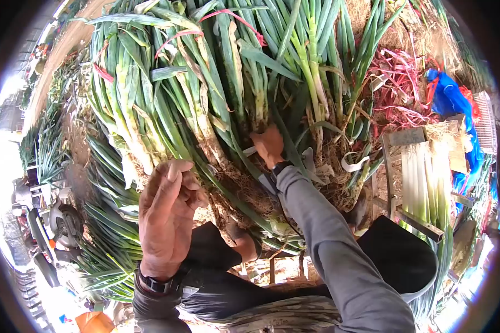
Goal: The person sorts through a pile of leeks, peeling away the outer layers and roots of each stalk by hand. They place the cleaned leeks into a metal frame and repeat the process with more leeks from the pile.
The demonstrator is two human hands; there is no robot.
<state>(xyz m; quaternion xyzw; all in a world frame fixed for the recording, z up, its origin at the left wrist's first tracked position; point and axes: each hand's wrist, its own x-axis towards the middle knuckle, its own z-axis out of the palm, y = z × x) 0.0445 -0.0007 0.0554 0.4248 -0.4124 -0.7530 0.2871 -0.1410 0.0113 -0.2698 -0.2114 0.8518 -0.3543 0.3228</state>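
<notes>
Far left, loose leeks (pixel 108 222) on the ground. Left hand's grip (pixel 166 216) raised, fingers curled, thumb and fingertips close together, nothing visible held, just below the left leek bunch (pixel 130 111); long axis roughly fore-aft, roots toward wearer, leaves away. Center, right hand's grip (pixel 268 145) at the root end of the middle leeks (pixel 259 105), same lie; finger closure partly hidden, can't tell. Right, red strips (pixel 397 83), pale stalks (pixel 422 183), blue plastic (pixel 453 100).
</notes>
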